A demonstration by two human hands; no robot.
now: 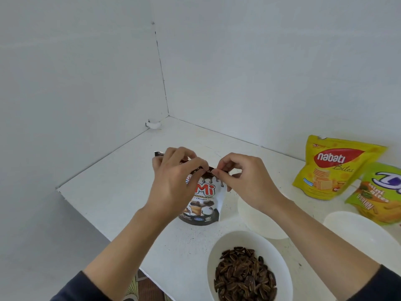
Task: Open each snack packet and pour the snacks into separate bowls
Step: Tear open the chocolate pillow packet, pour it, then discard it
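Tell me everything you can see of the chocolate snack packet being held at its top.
The chocolate snack packet is a glossy white stand-up pouch with brown chocolate-drip artwork, red lettering partly hidden, and pictured chocolate pieces. It stands upright on the white table, behind the bowl of seeds. The left hand and the right hand both pinch its dark top strip, which stretches sideways between them. Whether the seal is torn yet cannot be told.
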